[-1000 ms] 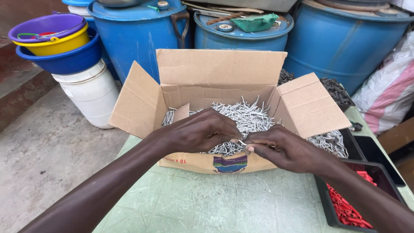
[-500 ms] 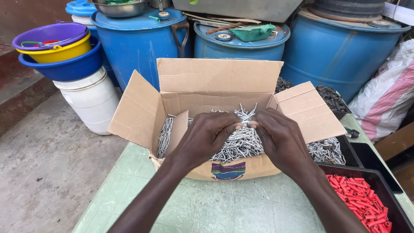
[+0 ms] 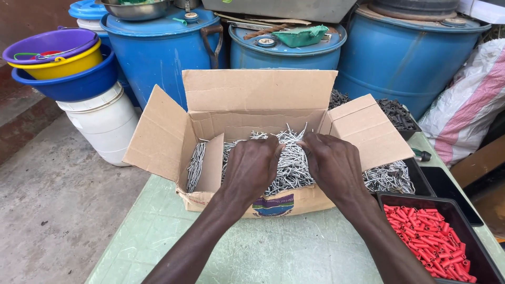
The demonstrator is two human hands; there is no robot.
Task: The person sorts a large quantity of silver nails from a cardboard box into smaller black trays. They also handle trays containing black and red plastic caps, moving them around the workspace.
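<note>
Change: a moment ago your hands lay low and apart at the near edge of the cardboard box (image 3: 258,105); now both sit closer together, raised over the middle of the pile. I judge you have gathered a bunch and are lifting or squaring it.
Bowls, upper left of the frame: purple, yellow and blue bowls (image 3: 58,63) stacked on a white bucket (image 3: 105,126), standing on the concrete floor (image 3: 47,210).
Left hand: your left hand (image 3: 255,165), centre of the frame, has its grip curled down into the nails (image 3: 289,158), clenched on a bunch of them from the left.
Nails: a grey heap inside the open box, centre of the frame; a bundle sticks up between your two hands, and more lie behind a flap at the box's left side.
Right hand: your right hand (image 3: 331,163), just right of centre, has its grip closed on the same bunch from the right, fingertips touching the nails.
Trays, right of the frame: a black tray of red plastic plugs (image 3: 431,242) at lower right, loose nails heaped beside the box above it.
Surface: the pale green counter (image 3: 263,252), scuffed, carries the box and trays.
Room: blue barrels (image 3: 158,47) across the top, a striped sack (image 3: 468,100) at upper right.
</note>
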